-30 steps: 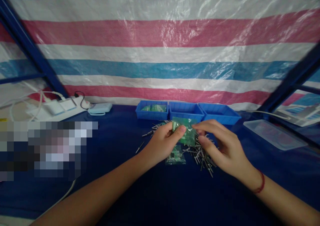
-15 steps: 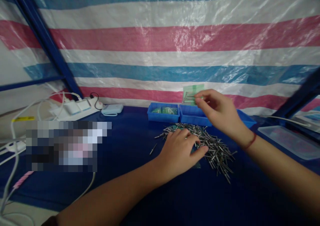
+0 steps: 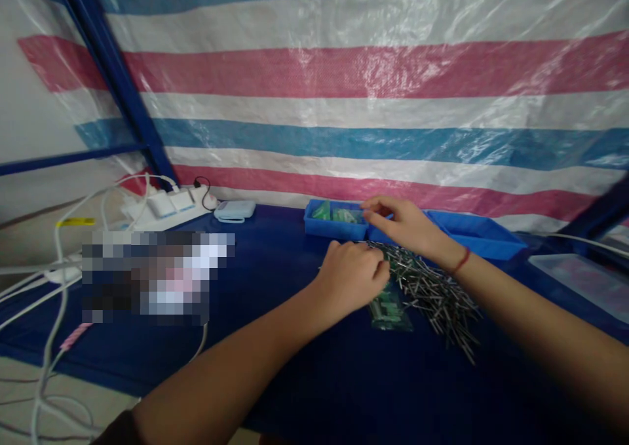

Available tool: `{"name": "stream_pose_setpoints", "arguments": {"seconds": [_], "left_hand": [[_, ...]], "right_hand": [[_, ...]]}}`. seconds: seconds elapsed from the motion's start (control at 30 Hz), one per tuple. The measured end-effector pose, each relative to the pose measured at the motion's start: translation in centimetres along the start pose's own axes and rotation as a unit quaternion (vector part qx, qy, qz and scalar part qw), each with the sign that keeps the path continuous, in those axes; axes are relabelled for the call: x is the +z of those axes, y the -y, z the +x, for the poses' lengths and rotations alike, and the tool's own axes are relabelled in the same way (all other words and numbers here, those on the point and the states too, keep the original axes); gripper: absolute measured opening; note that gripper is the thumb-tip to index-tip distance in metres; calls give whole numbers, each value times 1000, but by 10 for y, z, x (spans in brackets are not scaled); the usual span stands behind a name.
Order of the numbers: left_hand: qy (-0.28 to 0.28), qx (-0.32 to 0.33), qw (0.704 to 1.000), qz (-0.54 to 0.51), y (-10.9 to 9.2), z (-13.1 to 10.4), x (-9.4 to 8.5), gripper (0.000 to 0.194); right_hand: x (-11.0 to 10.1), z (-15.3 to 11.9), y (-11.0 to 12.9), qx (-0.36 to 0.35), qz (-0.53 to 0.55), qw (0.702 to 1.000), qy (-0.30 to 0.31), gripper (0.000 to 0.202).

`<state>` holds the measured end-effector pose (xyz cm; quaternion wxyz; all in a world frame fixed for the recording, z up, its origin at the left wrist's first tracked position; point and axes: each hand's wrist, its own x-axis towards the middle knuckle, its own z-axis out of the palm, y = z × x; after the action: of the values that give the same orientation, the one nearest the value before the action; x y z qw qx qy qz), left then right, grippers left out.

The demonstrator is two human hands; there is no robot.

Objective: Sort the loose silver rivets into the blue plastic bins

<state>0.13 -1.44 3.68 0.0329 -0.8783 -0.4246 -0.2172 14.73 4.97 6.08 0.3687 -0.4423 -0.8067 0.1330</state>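
Note:
My left hand [image 3: 350, 273] is curled down over the near left side of a heap of thin metal pieces [image 3: 437, 294] that look like nails or screws. Its fingertips are hidden, so what they hold cannot be made out. Just below that hand a clear and green plastic bag [image 3: 390, 312] lies flat on the table. My right hand [image 3: 403, 225] is over the right edge of a small blue bin [image 3: 337, 230], thumb and forefinger apart, with nothing visible between them. Green packets [image 3: 339, 214] lie inside this bin.
A second blue bin [image 3: 479, 235] stands further right, partly behind my right hand. At far right lies a clear plastic lid or tray [image 3: 582, 281]. On the left are a white power strip [image 3: 171, 217] with cables, a light blue device [image 3: 234, 211] and a blurred-out item [image 3: 162, 274].
My right hand has moved left and down to the bin, and the green packet it held is no longer in its fingers. My left hand has curled in; the bag below it shows more.

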Motion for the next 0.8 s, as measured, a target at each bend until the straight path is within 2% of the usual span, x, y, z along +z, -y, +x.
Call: {"name": "stream_pose_setpoints", "arguments": {"seconds": [0.07,0.13,0.2,0.27,0.33,0.47,0.67,0.8], "left_hand": [[-12,-40,999,15,13,6,-6,30],[-22,-59,998,18,25,11,-9,30],[-25,-70,997,18,33,12,-9,30],[-22,-72,997,17,36,12,-7,30],[-16,-67,998,12,34,11,-5,28],[-4,-53,999,-1,27,10,-4,28],[0,-29,999,-42,16,10,-2,25],[7,-15,998,-66,12,9,1,26]], "right_hand": [[-15,-25,3,0,-23,1000,19,16],[-25,-51,9,-36,-55,992,110,16],[-26,-74,14,-107,-86,973,186,13],[-22,-91,19,-146,-121,958,214,22],[-16,-100,23,-154,-155,953,212,29],[-11,-105,25,-170,-209,943,193,14],[-11,-111,21,-183,-209,945,176,23],[-1,-116,19,-225,-261,929,134,15]]}}
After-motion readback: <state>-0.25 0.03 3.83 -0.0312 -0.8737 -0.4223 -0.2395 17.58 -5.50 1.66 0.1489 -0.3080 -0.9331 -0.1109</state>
